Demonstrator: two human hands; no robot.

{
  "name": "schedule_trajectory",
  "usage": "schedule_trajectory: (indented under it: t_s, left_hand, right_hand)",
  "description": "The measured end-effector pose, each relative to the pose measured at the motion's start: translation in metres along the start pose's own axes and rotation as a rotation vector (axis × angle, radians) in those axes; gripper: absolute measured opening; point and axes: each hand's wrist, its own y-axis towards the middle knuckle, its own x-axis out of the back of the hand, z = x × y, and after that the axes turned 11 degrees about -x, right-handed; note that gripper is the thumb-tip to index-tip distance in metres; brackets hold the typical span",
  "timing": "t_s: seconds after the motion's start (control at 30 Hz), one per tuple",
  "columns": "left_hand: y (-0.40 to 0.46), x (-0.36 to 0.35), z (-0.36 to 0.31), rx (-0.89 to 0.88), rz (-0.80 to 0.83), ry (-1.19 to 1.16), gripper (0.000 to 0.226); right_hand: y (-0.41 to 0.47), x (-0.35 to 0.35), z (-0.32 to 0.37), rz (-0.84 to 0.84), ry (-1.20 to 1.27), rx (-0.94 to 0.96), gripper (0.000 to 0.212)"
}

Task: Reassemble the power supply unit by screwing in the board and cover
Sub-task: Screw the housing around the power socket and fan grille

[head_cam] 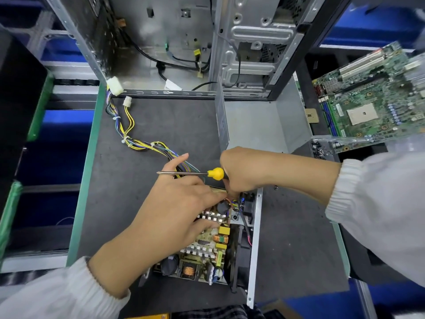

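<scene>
Power supply board (202,247) is seen lying in its open metal case (255,238) on the dark mat (161,125), low in the middle of the view, directly below both hands. Its long axis is judged to run from the near edge of the mat away toward the computer case (161,42) standing at the back, tilted slightly to the right. The grey cover (259,125) is set apart behind and to the right of the board, not yet fitted.

The left hand (174,203) is laid across the far half of the board, fingers spread and fairly straight, pressing down on the finned heat sinks; nothing is gripped by it. The right hand (243,171) is closed around the handle of a yellow screwdriver (195,173), whose shaft is held level and points left, across the board's long axis, not down at any screw. The fingertips of this hand reach down at the far right corner of the board, beside the coloured wires; whether a screw is pinched there cannot be told.

The wire bundle (128,139) is trailed away from the far end of the board toward the back left, ending in white plugs. A green motherboard (368,97) is propped at the right.

The far right corner is judged the nearer target for the right hand; before driving, the screwdriver would need to be turned upright.
</scene>
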Motion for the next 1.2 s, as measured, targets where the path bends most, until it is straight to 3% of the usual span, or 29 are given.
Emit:
schedule_trajectory:
  t_s: [0.33, 0.47, 0.6, 0.77, 0.9, 1.03, 1.13, 1.2]
  left_hand:
    - [0.0, 0.0, -0.001, -0.001, -0.004, 0.014, 0.051]
    - [0.001, 0.001, -0.002, -0.001, -0.009, 0.017, 0.055]
    - [-0.001, 0.0, -0.003, -0.011, -0.009, 0.032, 0.06]
    - [0.0, 0.002, -0.003, -0.024, 0.013, 0.057, 0.059]
    - [-0.002, -0.001, -0.002, -0.012, 0.011, 0.049, 0.056]
    - [-0.002, 0.004, -0.004, 0.0, 0.02, 0.06, 0.051]
    - [-0.007, 0.009, -0.009, 0.068, 0.01, -0.031, 0.045]
    - [-0.021, 0.011, -0.018, 0.206, -0.107, -0.141, 0.037]
  right_hand:
    - [-0.003, 0.0, 0.0, -0.023, -0.045, 0.014, 0.036]
    - [-0.002, -0.006, -0.001, -0.095, -0.024, 0.02, 0.022]
    - [-0.001, -0.007, -0.001, -0.049, -0.01, 0.058, 0.014]
    - [0.002, -0.01, -0.004, -0.03, -0.012, 0.038, 0.014]
    - [0.004, -0.016, -0.001, -0.076, 0.029, 0.006, 0.029]
    - [0.002, -0.019, 0.0, -0.086, 0.063, -0.032, 0.027]
    - [-0.001, -0.019, 0.002, -0.114, 0.067, -0.027, 0.033]
    - [-0.009, -0.015, 0.001, -0.114, 0.09, 0.007, 0.024]
